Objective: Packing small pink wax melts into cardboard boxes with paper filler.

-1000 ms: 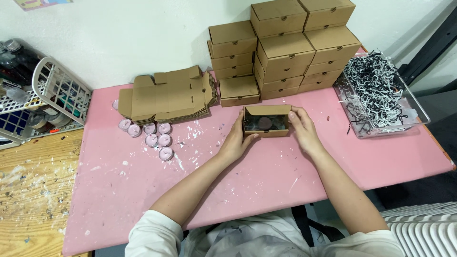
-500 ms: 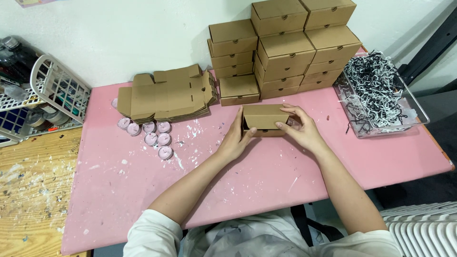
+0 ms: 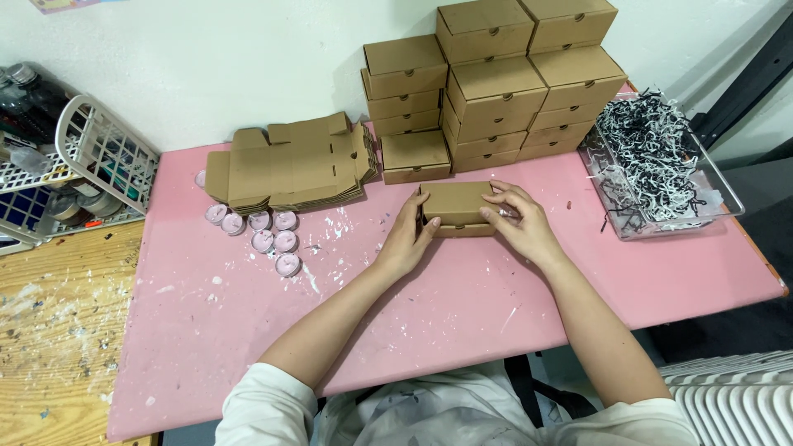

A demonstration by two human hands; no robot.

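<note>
Head cam: left hand (image 3: 406, 239) & right hand (image 3: 519, 225) clasp small cardboard box (image 3: 456, 206) betw. them. Stacked boxes (image 3: 496, 91) just beyond fingers; flat blanks (image 3: 289, 165) and pink candles (image 3: 264, 231) left of left hand, shred tray (image 3: 661, 165) right of right.

Brown cardboard box (image 3: 456, 204) — pink, paint-flecked table (image 3: 248, 330).

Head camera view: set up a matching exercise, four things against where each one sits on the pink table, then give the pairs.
Things:
1. small cardboard box
2. flat unfolded boxes
3. pink round candles
4. clear tray of shredded paper

Places:
A. far right of the table
B. in front of the flat stack
C. between both hands
D. left of the stacked closed boxes

Pairs: 1-C, 2-D, 3-B, 4-A
</note>
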